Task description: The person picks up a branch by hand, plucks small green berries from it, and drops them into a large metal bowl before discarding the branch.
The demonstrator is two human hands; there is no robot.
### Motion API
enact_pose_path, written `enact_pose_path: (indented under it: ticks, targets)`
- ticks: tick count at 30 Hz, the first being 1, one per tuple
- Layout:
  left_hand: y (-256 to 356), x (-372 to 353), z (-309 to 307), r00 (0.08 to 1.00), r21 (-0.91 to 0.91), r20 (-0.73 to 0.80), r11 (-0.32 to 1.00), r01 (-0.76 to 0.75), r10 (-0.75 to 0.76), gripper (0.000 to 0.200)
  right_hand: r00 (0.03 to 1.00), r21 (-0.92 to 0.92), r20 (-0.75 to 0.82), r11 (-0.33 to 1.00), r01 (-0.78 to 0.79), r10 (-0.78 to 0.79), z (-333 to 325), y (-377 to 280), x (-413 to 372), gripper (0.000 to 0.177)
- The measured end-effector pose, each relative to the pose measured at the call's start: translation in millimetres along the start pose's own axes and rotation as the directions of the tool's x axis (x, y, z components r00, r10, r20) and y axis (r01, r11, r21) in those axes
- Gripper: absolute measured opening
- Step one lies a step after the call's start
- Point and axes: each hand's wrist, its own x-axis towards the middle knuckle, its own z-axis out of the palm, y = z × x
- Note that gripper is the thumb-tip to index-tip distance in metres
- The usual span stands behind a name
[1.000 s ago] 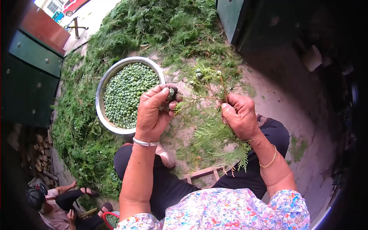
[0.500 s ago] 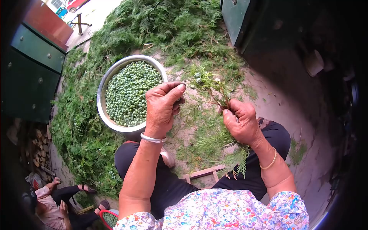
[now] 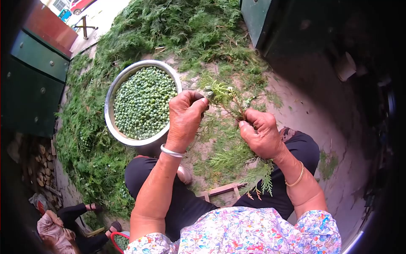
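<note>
My right hand [image 3: 263, 134] grips the stem of a green cypress-like sprig [image 3: 228, 99], with more foliage hanging below the fist over my right knee. My left hand [image 3: 185, 117] pinches at a small green cone on the sprig's tip, fingers closed around it. Just left of that hand stands a metal basin [image 3: 111, 99] heaped with small green cones [image 3: 144, 103]. I sit low with dark trousers and a flowered blouse.
Cut green branches [image 3: 169, 29] lie piled around the basin, far and to the left. A green metal door [image 3: 34, 84] stands left, another dark one upper right. Bare concrete shows to the right. A seated person [image 3: 63, 228] is at lower left beside stacked firewood.
My left hand moved from beside the basin's rim rightward to the sprig's tip and closed on a cone there. My right hand shifted slightly left with the sprig. The seated person leaned lower.
</note>
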Motion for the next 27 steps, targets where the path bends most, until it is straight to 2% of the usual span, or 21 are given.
enact_pose_path:
  ticks: [3,4,6,7,8,11,12,14,15,16,17,18,19,20,21,22,23,24,25,26,27]
  targets:
    - [-15,7,3,0.933,0.378,-0.207,0.903,-0.202,0.295,0.007,0.999,0.003,0.023,1.000,-0.022,0.022,0,2,0,0.016]
    - [-17,10,0,0.933,0.378,-0.207,0.903,-0.202,0.295,0.007,0.999,-0.012,0.042,1.000,-0.029,0.030,-1,3,-1,0.016]
    - [-7,14,-7,0.897,0.352,-0.359,0.928,-0.124,0.256,0.007,0.998,0.040,0.012,0.997,-0.069,0.069,-2,5,-1,0.017]
    - [1,10,-10,0.939,0.022,-0.341,0.999,-0.047,0.051,0.008,0.994,0.095,-0.023,0.990,-0.105,0.108,-3,5,0,0.018]
    - [3,10,-15,0.965,-0.242,-0.261,0.969,-0.042,-0.023,0.012,0.994,0.098,-0.031,0.990,-0.106,0.109,-4,6,1,0.018]
    - [19,1,-27,0.996,-0.529,-0.037,0.847,0.054,-0.087,0.019,0.996,-0.076,-0.075,0.996,-0.053,0.048,-4,5,3,0.017]
    - [15,1,-33,0.997,-0.613,0.068,0.786,0.073,-0.040,0.018,0.995,-0.081,-0.085,0.995,-0.066,0.059,-2,9,2,0.017]
    - [15,-2,-31,0.979,-0.733,0.202,0.664,0.149,0.003,0.019,0.986,-0.304,-0.072,0.944,0.124,-0.152,4,21,0,0.014]
    - [18,-5,-28,0.979,-0.732,0.204,0.664,0.151,0.003,0.019,0.986,-0.384,-0.038,0.913,0.137,-0.164,4,19,0,0.011]
    - [22,-10,-21,0.977,-0.676,0.212,0.724,0.139,0.011,0.016,0.986,-0.384,-0.039,0.913,0.136,-0.164,6,21,0,0.011]
    - [24,-13,-14,0.975,-0.616,0.220,0.778,0.125,0.017,0.014,0.976,-0.489,-0.003,0.852,0.188,-0.217,8,24,-1,0.011]
    - [22,-14,-10,0.975,-0.616,0.220,0.778,0.126,0.017,0.014,0.964,-0.584,0.041,0.776,0.238,-0.265,9,26,-1,0.012]
    - [20,-16,-5,0.971,-0.470,0.230,0.881,0.060,0.056,0.012,0.964,-0.584,0.042,0.776,0.237,-0.263,10,25,-2,0.012]
    - [17,-17,0,0.965,-0.309,0.247,0.951,-0.012,0.092,0.010,0.958,-0.649,0.111,0.711,0.271,-0.264,11,25,-3,0.010]
    - [22,-23,8,0.982,-0.117,0.184,0.993,-0.024,0.045,0.011,0.949,-0.705,0.178,0.640,0.306,-0.258,13,25,-4,0.012]
    - [21,-25,13,0.979,-0.004,0.183,0.996,-0.091,0.090,0.017,0.949,-0.704,0.180,0.641,0.307,-0.257,15,25,-5,0.012]
    - [14,-23,14,0.961,0.171,0.202,0.960,-0.223,0.187,0.018,0.942,-0.727,0.220,0.601,0.332,-0.254,18,28,-7,0.019]
    - [7,-21,15,0.931,0.335,0.240,0.876,-0.347,0.276,0.019,0.934,-0.749,0.258,0.559,0.356,-0.248,21,30,-8,0.027]
    - [4,-21,18,0.922,0.444,0.220,0.809,-0.386,0.319,0.017,0.934,-0.748,0.260,0.559,0.356,-0.247,22,31,-9,0.027]
    - [0,-20,18,0.923,0.444,0.219,0.810,-0.384,0.317,0.017,0.923,-0.755,0.286,0.532,0.384,-0.259,24,33,-9,0.031]
    - [-5,-19,16,0.924,0.573,0.224,0.725,-0.383,0.311,0.017,0.910,-0.760,0.313,0.503,0.411,-0.271,26,33,-10,0.036]
